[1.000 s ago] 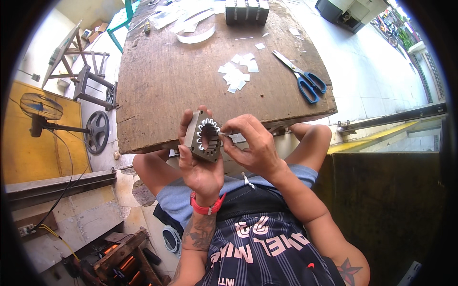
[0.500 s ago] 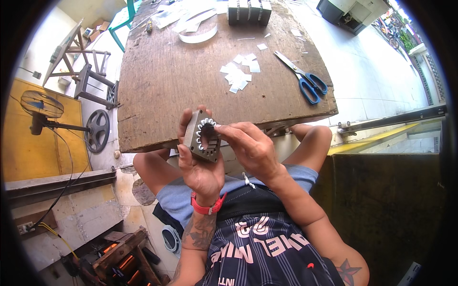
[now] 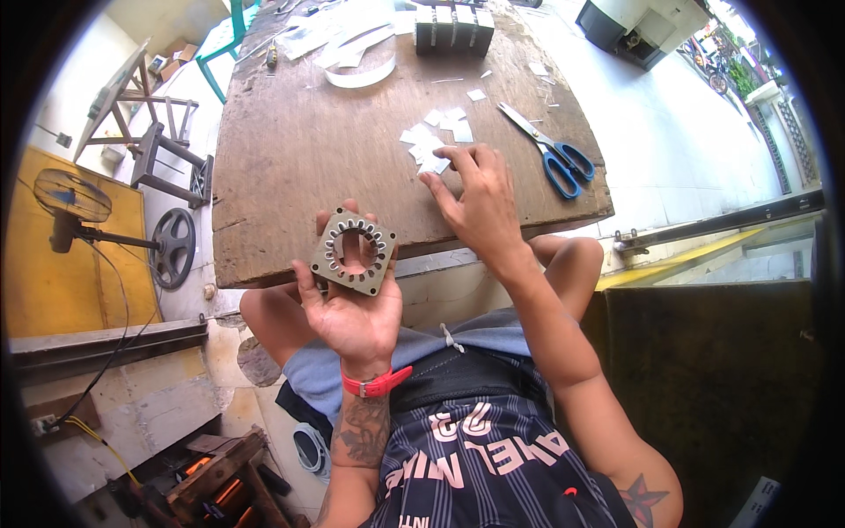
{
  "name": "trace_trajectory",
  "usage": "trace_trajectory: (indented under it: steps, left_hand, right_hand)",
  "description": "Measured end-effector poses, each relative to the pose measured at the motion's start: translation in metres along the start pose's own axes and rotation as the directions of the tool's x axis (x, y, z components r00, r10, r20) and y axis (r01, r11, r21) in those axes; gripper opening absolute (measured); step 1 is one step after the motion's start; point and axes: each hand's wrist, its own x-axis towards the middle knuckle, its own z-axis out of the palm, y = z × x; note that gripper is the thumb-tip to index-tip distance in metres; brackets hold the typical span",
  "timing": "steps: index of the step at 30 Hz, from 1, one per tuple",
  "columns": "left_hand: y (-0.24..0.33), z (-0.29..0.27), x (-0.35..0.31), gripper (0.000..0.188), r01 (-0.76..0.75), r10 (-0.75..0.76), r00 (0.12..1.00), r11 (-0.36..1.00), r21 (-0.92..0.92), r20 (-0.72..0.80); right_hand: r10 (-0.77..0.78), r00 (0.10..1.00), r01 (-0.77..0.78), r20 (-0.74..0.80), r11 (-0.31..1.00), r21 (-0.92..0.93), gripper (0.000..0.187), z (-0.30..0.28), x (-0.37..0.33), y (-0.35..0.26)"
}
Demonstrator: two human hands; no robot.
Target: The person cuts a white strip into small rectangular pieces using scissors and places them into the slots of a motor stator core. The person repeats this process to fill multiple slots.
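Note:
In my left hand [image 3: 356,321] rests a square metal stator core [image 3: 380,271], its round bore turned up towards me. White liners line many slots around the bore; a few slots at the lower right look dark. My fingers support it from behind, with the thumb at its left side. My right hand [image 3: 480,189] is over the table at a loose pile of small white paper pieces [image 3: 422,137]. Its thumb and forefinger are curved and apart, their tips at the nearest piece; whether they grip it is unclear.
Blue-handled scissors [image 3: 561,161] lie on the wooden table [image 3: 299,150] to the right of the pile. Farther back are a curled white strip [image 3: 363,77], more white sheets and a dark block-shaped stack [image 3: 453,35]. A fan [image 3: 75,195] stands at the left.
My right hand has left the stator core and moved forward to the paper pile. My left hand has lowered slightly and turned the core so that its slotted face looks up.

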Motion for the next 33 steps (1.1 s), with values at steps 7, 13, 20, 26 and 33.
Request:
trace_trajectory:
  steps: [7, 13, 20, 26, 33]
  left_hand:
    - [0.003, 0.003, 0.0, 0.066, 0.06, -0.059, 0.998, 0.998, -0.033, 0.007]
    - [0.01, 0.006, -0.001, 0.067, 0.058, -0.062, 0.996, 0.996, 0.063, 0.063]
    - [-0.001, 0.011, -0.007, 0.078, -0.041, 0.01, 0.991, 0.973, 0.228, 0.136]
    - [-0.007, 0.015, -0.015, 0.084, -0.076, 0.03, 0.987, 0.954, 0.289, 0.159]
    - [-0.01, 0.015, -0.016, 0.084, -0.098, 0.035, 0.982, 0.936, 0.338, 0.187]
  right_hand:
    - [-0.106, 0.992, 0.113, 0.066, 0.988, -0.109, 0.028, 0.003, -0.004, 0.002]
    - [-0.317, 0.934, 0.336, 0.166, 0.936, -0.1, 0.026, -0.027, -0.045, -0.013]
    - [0.029, 0.997, -0.063, 0.076, 0.868, 0.493, 0.018, -0.03, -0.052, -0.028]
    - [-0.01, 0.984, -0.106, 0.175, 0.763, 0.637, 0.027, -0.032, -0.048, -0.044]
    - [-0.222, 0.973, 0.231, -0.067, 0.906, 0.356, 0.026, -0.024, -0.05, -0.043]
